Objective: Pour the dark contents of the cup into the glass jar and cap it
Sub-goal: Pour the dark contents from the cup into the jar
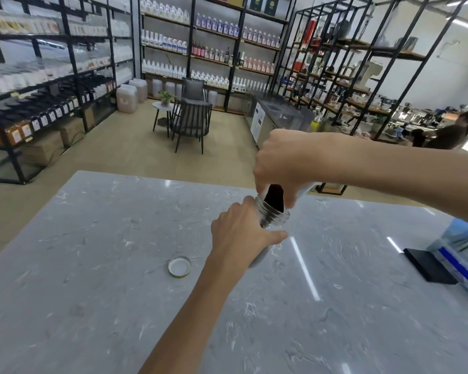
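My left hand (239,233) grips a clear glass jar (274,217) and holds it tilted, its threaded mouth facing up and away from me. My right hand (284,166) holds a cup (304,191) tipped steeply over that mouth. Dark contents (275,197) run from the cup's rim into the jar opening. Most of the cup is hidden under my right hand. The jar's lid (179,266) lies upside down on the grey marble table (119,306), white inside up, to the left of my left forearm.
A black flat pad (430,265) and a blue-and-white plastic bag (462,255) sit at the table's right edge. Beyond the table are floor, chairs (191,122) with a small round table, tall stocked shelves, and a person (454,132) at far right.
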Available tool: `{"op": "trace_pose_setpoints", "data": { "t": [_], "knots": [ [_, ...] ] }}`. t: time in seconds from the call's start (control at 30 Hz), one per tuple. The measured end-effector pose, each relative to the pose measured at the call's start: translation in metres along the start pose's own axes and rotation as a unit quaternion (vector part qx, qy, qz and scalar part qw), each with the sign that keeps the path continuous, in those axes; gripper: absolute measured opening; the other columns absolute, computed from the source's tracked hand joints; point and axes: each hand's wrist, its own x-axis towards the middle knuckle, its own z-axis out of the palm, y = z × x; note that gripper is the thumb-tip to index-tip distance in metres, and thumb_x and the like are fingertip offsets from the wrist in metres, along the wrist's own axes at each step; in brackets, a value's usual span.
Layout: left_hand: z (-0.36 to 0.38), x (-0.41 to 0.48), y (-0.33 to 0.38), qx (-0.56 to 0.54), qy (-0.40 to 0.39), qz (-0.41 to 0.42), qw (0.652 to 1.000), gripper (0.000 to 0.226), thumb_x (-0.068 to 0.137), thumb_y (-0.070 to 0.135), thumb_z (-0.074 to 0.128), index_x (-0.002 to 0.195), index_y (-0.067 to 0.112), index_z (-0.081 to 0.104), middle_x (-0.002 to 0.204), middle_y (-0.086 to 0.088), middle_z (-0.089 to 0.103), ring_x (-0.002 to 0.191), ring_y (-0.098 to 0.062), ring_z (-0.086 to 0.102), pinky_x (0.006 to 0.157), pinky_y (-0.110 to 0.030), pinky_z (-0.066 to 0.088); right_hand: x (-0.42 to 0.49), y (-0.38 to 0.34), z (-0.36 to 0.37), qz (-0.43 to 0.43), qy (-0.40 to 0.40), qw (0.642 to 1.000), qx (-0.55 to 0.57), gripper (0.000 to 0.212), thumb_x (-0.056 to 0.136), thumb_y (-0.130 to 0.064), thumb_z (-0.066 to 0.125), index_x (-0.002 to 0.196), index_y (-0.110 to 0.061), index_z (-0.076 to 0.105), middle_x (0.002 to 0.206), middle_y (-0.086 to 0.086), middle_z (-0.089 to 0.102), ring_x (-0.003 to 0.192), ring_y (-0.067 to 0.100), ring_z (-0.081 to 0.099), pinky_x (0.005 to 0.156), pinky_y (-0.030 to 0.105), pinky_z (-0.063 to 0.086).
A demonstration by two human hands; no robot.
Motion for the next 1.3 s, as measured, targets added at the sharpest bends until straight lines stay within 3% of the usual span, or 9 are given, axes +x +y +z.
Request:
{"op": "trace_pose_setpoints", "data": {
  "t": [0.1, 0.27, 0.47, 0.57, 0.7, 0.9, 1.3],
  "knots": [
    [0.004, 0.0, -0.003, 0.005, -0.003, 0.004, 1.0, 0.069, 0.07, 0.072, 0.074, 0.111, 0.02, 0.056, 0.106, -0.002, 0.069, 0.101, -0.03, 0.065, 0.074, -0.037, 0.038, -0.001, 0.002, 0.002, 0.004, -0.021, 0.999, 0.034, 0.065, 0.072, -0.069, 0.071, 0.132, -0.048, 0.056, 0.098, -0.013, 0.068, 0.081, 0.019, 0.055, 0.069, 0.031, 0.04],
    [0.003, 0.003, -0.004, 0.009, 0.002, 0.003, 1.0, 0.068, 0.07, 0.072, 0.075, 0.111, 0.021, 0.056, 0.105, -0.001, 0.069, 0.099, -0.028, 0.065, 0.074, -0.036, 0.038, 0.003, 0.007, 0.003, 0.006, -0.038, 0.998, 0.057, 0.07, 0.069, -0.073, 0.071, 0.133, -0.048, 0.055, 0.106, -0.018, 0.068, 0.084, 0.015, 0.055, 0.072, 0.03, 0.041],
    [0.005, 0.004, -0.004, 0.007, -0.003, 0.0, 1.0, 0.068, 0.07, 0.071, 0.075, 0.11, 0.02, 0.056, 0.105, -0.002, 0.068, 0.099, -0.029, 0.064, 0.075, -0.036, 0.037, 0.006, 0.007, 0.006, 0.005, -0.038, 0.997, 0.067, 0.071, 0.069, -0.074, 0.071, 0.133, -0.048, 0.054, 0.103, -0.018, 0.067, 0.08, 0.014, 0.049, 0.07, 0.029, 0.039],
    [0.005, 0.004, -0.005, 0.009, -0.004, 0.002, 1.0, 0.068, 0.07, 0.07, 0.076, 0.112, 0.02, 0.055, 0.105, -0.002, 0.068, 0.098, -0.029, 0.065, 0.075, -0.036, 0.037, 0.007, 0.007, 0.008, 0.005, -0.027, 0.999, 0.043, 0.069, 0.069, -0.072, 0.071, 0.131, -0.049, 0.055, 0.087, -0.016, 0.058, 0.079, 0.016, 0.052, 0.066, 0.029, 0.038],
    [0.005, 0.005, -0.005, 0.005, -0.004, 0.0, 1.0, 0.069, 0.07, 0.071, 0.076, 0.112, 0.02, 0.056, 0.105, -0.001, 0.068, 0.098, -0.029, 0.064, 0.075, -0.036, 0.038, 0.007, 0.009, 0.009, 0.01, -0.028, 0.998, 0.055, 0.072, 0.069, -0.073, 0.071, 0.134, -0.048, 0.053, 0.109, -0.019, 0.068, 0.086, 0.015, 0.057, 0.067, 0.029, 0.034],
    [0.005, 0.005, -0.008, 0.011, -0.006, 0.0, 1.0, 0.072, 0.071, 0.072, 0.076, 0.116, 0.021, 0.056, 0.109, -0.002, 0.068, 0.101, -0.029, 0.064, 0.076, -0.035, 0.036, 0.007, 0.009, 0.009, 0.013, -0.039, 0.997, 0.059, 0.074, 0.069, -0.075, 0.07, 0.135, -0.048, 0.051, 0.114, -0.021, 0.067, 0.092, 0.014, 0.059, 0.064, 0.028, 0.031],
    [0.007, 0.006, -0.01, 0.015, -0.012, -0.005, 1.0, 0.071, 0.072, 0.069, 0.077, 0.117, 0.02, 0.054, 0.11, -0.003, 0.066, 0.101, -0.028, 0.063, 0.076, -0.035, 0.035, 0.011, 0.007, 0.012, 0.016, -0.035, 0.998, 0.055, 0.072, 0.07, -0.073, 0.07, 0.135, -0.049, 0.051, 0.106, -0.018, 0.067, 0.081, 0.014, 0.05, 0.064, 0.028, 0.031]
  ]
}}
